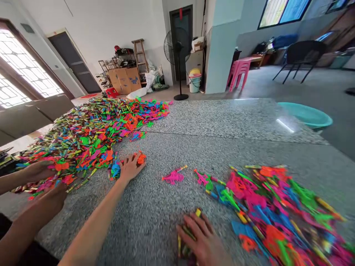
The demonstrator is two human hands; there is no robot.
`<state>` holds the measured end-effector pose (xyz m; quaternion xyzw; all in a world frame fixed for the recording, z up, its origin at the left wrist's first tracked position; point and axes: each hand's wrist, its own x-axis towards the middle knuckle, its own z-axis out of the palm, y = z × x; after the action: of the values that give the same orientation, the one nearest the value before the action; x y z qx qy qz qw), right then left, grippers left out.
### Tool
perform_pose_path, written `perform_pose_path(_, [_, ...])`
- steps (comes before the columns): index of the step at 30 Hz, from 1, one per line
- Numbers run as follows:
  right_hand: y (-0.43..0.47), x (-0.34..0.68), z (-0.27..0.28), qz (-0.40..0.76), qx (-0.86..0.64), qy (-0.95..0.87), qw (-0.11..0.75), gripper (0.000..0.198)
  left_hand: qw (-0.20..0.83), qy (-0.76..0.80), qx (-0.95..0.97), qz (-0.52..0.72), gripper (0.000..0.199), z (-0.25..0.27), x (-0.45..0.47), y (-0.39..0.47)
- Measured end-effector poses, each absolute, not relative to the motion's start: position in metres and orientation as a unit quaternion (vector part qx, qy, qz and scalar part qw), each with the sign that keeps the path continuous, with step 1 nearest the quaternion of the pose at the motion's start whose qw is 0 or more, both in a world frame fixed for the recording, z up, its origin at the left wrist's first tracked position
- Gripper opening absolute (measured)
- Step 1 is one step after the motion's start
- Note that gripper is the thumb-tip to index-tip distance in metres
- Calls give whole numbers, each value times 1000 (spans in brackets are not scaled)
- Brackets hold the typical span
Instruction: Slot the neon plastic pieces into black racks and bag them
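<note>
My left hand lies palm down on the table, fingers stretched and spread, touching an orange plastic piece. A blue piece is just left of it, at the edge of the big pile. Slightly blurred, my right hand curls over several small yellow-and-dark tubes near the front edge; its palm hides part of them. Between the hands and farther out lie a pink plastic toy with a tube and another pink toy. Right of my right hand spreads a heap of coloured toys with tubes.
A large pile of tubes and plastic toys covers the table's left side. A co-worker's hands work at its near edge. The speckled stone table has a seam across it. Beyond stand a fan and a turquoise basin.
</note>
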<state>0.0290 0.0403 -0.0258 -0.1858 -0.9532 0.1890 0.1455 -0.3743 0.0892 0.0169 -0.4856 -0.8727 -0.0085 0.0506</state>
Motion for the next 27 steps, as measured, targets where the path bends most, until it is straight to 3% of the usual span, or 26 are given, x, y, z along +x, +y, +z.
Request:
perform_pose_path(3, [33, 29, -8, 217, -222, -945, 105, 73, 36, -853, -520, -14, 69, 24, -331, 54])
perform_pose_path(8, [7, 30, 14, 209, -249, -940, 106, 70, 33, -851, -523, -40, 57, 42, -276, 38])
perform_pose_path(19, [-16, 47, 3, 192, -292, -923, 160, 63, -118, -750, -643, -101, 85, 11, -74, 129])
perform_pose_path(22, [-16, 50, -4, 175, -289, -926, 169, 61, -109, -773, -614, -115, 76, 17, -100, 121])
perform_pose_path(27, [-13, 50, -4, 159, -266, -934, 176, 60, -20, -898, -422, -124, 73, 54, -242, 61])
